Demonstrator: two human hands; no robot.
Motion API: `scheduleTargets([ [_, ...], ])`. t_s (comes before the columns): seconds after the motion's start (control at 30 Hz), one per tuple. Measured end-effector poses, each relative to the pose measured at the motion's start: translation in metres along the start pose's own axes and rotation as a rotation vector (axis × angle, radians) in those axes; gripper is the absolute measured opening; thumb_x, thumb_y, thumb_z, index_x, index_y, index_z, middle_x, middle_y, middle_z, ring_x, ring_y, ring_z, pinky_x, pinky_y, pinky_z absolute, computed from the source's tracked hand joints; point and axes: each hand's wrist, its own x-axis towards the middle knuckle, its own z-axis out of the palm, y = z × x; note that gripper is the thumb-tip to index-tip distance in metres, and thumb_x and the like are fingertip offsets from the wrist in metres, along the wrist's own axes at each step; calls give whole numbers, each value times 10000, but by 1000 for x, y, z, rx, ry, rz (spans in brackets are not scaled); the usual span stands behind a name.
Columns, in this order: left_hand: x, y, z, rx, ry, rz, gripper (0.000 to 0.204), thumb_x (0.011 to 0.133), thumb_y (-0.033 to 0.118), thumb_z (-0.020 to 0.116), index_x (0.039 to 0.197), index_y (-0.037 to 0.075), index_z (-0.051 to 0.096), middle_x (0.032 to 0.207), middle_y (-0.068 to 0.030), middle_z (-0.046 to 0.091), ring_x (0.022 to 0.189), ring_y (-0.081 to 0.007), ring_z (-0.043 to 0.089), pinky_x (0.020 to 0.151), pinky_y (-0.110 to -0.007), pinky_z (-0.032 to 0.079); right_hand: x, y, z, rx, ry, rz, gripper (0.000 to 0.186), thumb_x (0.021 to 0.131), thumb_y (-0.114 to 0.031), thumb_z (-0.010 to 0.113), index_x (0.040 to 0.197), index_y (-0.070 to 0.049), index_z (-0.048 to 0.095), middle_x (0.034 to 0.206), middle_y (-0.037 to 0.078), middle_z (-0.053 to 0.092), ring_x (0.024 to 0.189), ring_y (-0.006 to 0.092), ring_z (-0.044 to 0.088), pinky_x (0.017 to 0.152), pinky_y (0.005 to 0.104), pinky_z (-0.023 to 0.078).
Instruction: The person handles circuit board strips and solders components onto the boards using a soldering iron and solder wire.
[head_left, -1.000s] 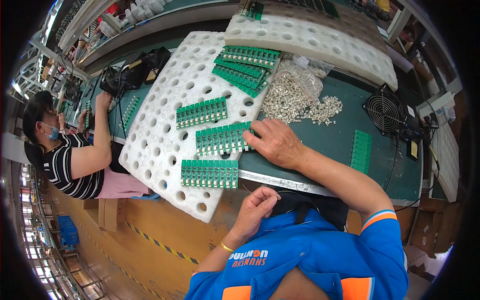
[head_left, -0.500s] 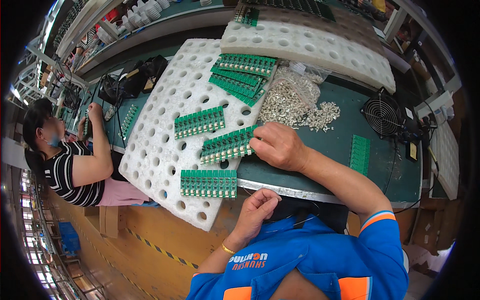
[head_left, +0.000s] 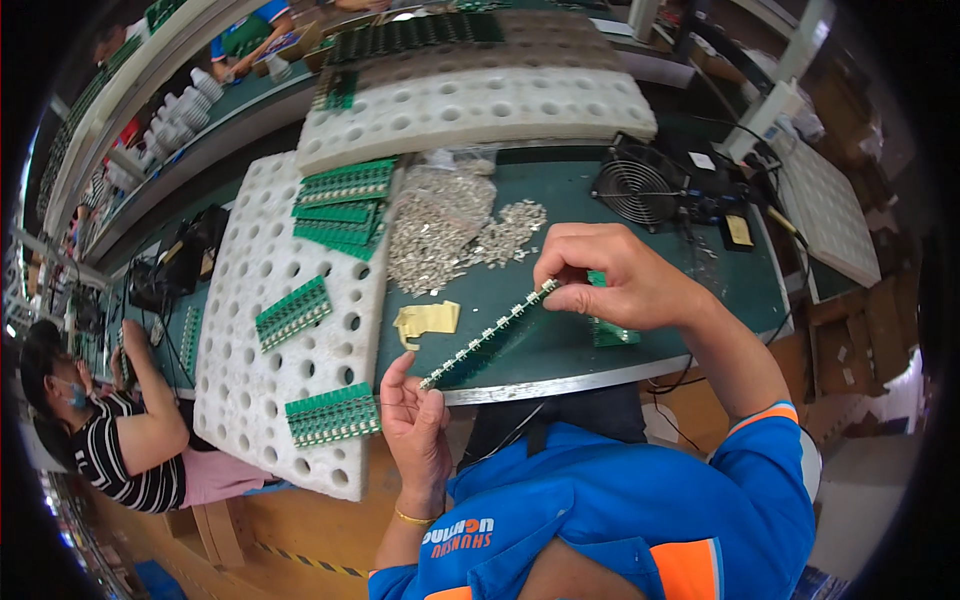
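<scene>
Green circuit board strip (head_left: 487, 337) runs diag, lower left to upper right at frame ctr; left hand (head_left: 418, 425) pinches low end, right hand (head_left: 620, 280) pinches top end.

Two foam trays (head_left: 250, 330), one fan (head_left: 637, 185)

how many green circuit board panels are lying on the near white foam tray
2 lie singly: one mid-tray, one at its near edge. A stack sits at the near white foam tray's far corner; boards within it can't be counted.
</scene>
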Motion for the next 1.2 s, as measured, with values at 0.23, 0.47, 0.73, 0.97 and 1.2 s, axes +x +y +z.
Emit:
scheduleTargets([
  [0.23, -3, -4, 17, 70, -152, -118, 213, 890, 21, 686, 1089, -6, 613, 807, 50, 571, 669, 16, 445, 572, -143, 351, -21, 30, -9, 256, -113, 301, 197, 884, -177, 696, 978, -7, 658, 806, -1, 599, 734, 69, 530, 645, 255, 443],
  [0.47, -2, -8, 22, 122, -76, -271, 107, 922, 70, 676, 1005, 48, 611, 750, 80, 557, 607, 25, 409, 533, -152, 314, -21, 59, 2, 444, -150, 539, 212, 891, -195, 707, 1007, -23, 668, 818, -27, 619, 716, 49, 518, 655, 236, 447],
  [0.73, 1, -19, 23, 49, -52, -493, 85, 942, 146, 665, 920, 83, 613, 716, 70, 544, 544, 5, 365, 480, -180, 273, -16, 84, 19, 497, -41, 619, 203, 867, -52, 701, 1055, -8, 640, 795, -40, 585, 729, 34, 533, 664, 201, 448],
  [0.97, 2, -17, 26, -109, -23, -717, 116, 963, 147, 621, 885, 65, 600, 721, 43, 547, 497, -5, 315, 431, -186, 239, -6, 107, 28, 216, -91, 658, 169, 869, 0, 658, 1031, 18, 612, 786, -21, 590, 722, 46, 542, 642, 221, 446],
  [1.2, 7, -21, 36, -61, 27, -766, 158, 976, 169, 608, 859, 63, 601, 620, 73, 433, 482, -10, 287, 424, -193, 221, -9, 100, 34, -145, 60, 517, 165, 810, -51, 683, 957, 4, 634, 753, 74, 658, 676, 141, 606, 631, 301, 483],
])
